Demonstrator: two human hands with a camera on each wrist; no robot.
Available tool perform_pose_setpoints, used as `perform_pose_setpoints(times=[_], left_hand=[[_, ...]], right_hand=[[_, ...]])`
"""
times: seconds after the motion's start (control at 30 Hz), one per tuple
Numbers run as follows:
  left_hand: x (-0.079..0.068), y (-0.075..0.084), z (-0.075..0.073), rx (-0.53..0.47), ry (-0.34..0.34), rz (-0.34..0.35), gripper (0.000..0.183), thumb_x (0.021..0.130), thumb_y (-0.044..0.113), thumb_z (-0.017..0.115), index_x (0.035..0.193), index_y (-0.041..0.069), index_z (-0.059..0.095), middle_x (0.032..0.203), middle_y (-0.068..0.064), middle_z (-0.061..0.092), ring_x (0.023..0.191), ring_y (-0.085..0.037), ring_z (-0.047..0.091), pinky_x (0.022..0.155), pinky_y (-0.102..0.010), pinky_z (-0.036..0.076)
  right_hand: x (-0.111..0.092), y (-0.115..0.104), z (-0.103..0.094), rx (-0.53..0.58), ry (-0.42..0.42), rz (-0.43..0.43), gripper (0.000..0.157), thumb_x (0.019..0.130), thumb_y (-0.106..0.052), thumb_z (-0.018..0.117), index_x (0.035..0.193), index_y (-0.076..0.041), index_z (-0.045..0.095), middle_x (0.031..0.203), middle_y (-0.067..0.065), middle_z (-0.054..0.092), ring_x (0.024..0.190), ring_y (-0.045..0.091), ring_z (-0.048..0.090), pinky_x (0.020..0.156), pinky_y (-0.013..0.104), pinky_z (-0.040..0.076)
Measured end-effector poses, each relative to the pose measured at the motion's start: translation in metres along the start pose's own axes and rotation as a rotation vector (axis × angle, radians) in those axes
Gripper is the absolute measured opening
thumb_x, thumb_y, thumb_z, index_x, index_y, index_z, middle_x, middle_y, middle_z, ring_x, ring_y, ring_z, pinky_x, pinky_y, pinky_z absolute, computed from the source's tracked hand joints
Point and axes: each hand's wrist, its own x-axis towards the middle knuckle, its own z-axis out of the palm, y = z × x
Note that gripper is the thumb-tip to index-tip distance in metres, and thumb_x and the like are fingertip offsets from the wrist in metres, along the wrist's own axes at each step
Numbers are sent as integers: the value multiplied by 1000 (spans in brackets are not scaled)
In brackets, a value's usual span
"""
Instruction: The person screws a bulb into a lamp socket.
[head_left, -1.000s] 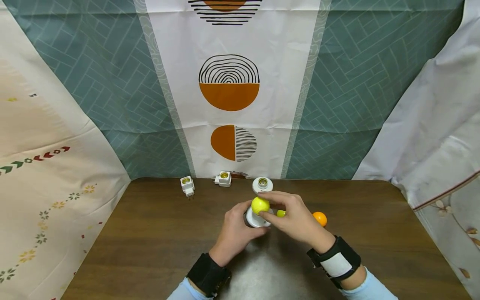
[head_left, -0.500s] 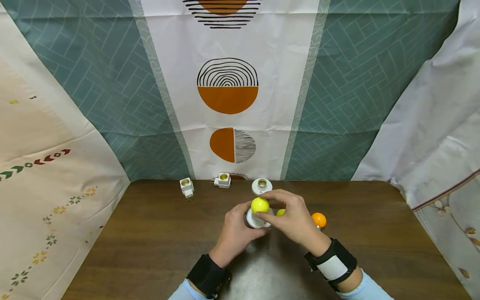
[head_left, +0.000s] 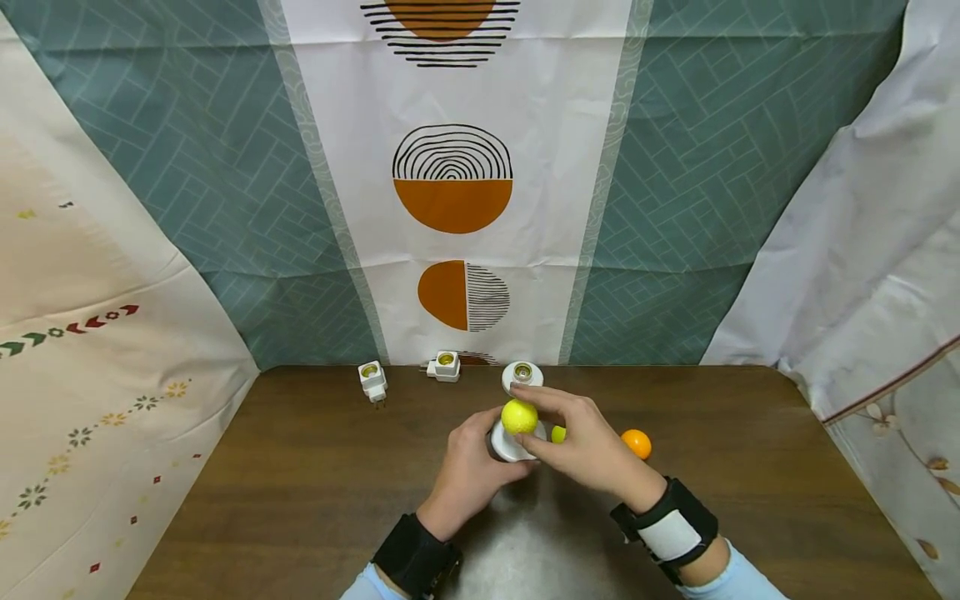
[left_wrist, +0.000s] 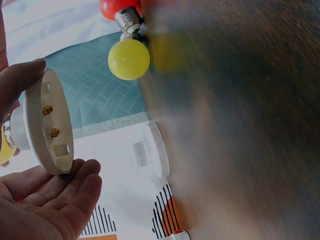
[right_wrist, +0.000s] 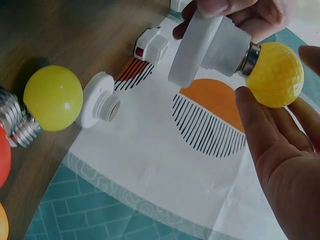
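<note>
My left hand (head_left: 472,467) grips a white round lamp holder (left_wrist: 35,125) by its base, thumb on one side and fingers on the other. Its hollow underside with two brass screws faces the left wrist view. A yellow light bulb (right_wrist: 276,75) with a faceted globe sits in the holder's socket, a strip of its metal base showing. Around the globe are the fingers and thumb of my right hand (head_left: 585,442). Both holder and bulb are held up over the table. Behind the right hand, another yellow bulb (right_wrist: 53,98) lies on the table, mostly hidden in the head view.
A second round lamp holder (head_left: 522,377) stands near the table's back edge. Left of it are two white plug-in sockets, one upright (head_left: 444,366) and one angled (head_left: 372,380). An orange bulb (head_left: 636,443) and a red bulb (left_wrist: 114,7) lie right of the hands.
My right fingers shift around the bulb's globe, the thumb moving slightly and the index finger lifting a little. The left hand keeps the holder in place. The head view tilts slightly.
</note>
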Motion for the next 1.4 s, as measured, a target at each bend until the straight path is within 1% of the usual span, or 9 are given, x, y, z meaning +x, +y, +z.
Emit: perform_pose_setpoints(times=[0.17, 0.47, 0.73, 0.8, 0.97, 1.1, 1.17, 1.33, 1.4], left_hand=[[1, 0, 1, -8, -4, 15, 70, 65, 41, 81, 126, 18, 54, 113, 10, 54, 98, -7, 52, 81, -33, 46], [0, 0, -1, -2, -6, 23, 71, 66, 44, 80, 126, 19, 54, 113, 11, 54, 99, -6, 51, 82, -28, 44], [2, 0, -1, -9, -3, 59, 70, 65, 44, 81, 126, 21, 54, 113, 11, 54, 98, -7, 51, 82, -31, 45], [2, 1, -1, -13, 2, 66, 70, 65, 43, 81, 126, 21, 54, 113, 11, 54, 98, -7, 51, 81, -31, 45], [1, 1, -1, -16, 14, 81, 71, 65, 42, 81, 127, 20, 54, 113, 9, 55, 99, -9, 52, 82, -30, 44], [1, 1, -2, -15, 16, 77, 70, 65, 41, 81, 126, 19, 55, 112, 10, 55, 98, -9, 52, 81, -30, 44], [0, 1, -2, -16, 14, 72, 69, 65, 41, 81, 126, 20, 55, 113, 10, 55, 98, -9, 52, 81, -30, 44], [-1, 1, -2, -25, 6, 64, 69, 66, 41, 80, 127, 20, 54, 114, 10, 54, 99, -9, 51, 81, -31, 44], [-2, 0, -2, -27, 5, 58, 70, 66, 40, 80, 127, 20, 54, 114, 10, 54, 99, -9, 51, 81, -32, 45]], right_hand=[[0, -12, 0, 25, 18, 37, 46, 79, -3, 70, 123, -8, 58, 125, 6, 55, 110, 17, 53, 84, 34, 45], [-1, 6, 5, 18, 75, 23, 43, 76, -19, 76, 117, -24, 62, 116, -7, 59, 99, 7, 57, 76, 28, 48], [-1, 6, 5, -3, 164, 11, 40, 70, -25, 81, 106, -24, 67, 105, -10, 62, 94, 6, 58, 74, 34, 50], [-1, 6, 4, -6, 160, 7, 41, 70, -26, 81, 108, -23, 66, 107, -9, 62, 96, 7, 58, 75, 34, 50], [-1, 7, 1, -20, 107, -22, 51, 74, -31, 77, 121, -23, 60, 122, -5, 55, 108, 9, 53, 82, 30, 46], [-2, 8, 0, 1, 67, -35, 54, 77, -26, 75, 127, -23, 55, 130, -1, 51, 114, 10, 50, 85, 29, 44], [-2, 0, -2, 12, 58, -21, 54, 77, -16, 74, 127, -18, 55, 130, 2, 51, 115, 11, 49, 86, 31, 44], [-2, -5, -1, 14, 56, 2, 48, 76, -7, 73, 122, -13, 59, 123, -2, 56, 109, 12, 53, 84, 35, 46], [-2, -4, 1, 20, 59, 3, 46, 75, -6, 73, 119, -15, 61, 119, -2, 58, 105, 13, 55, 81, 36, 47]])
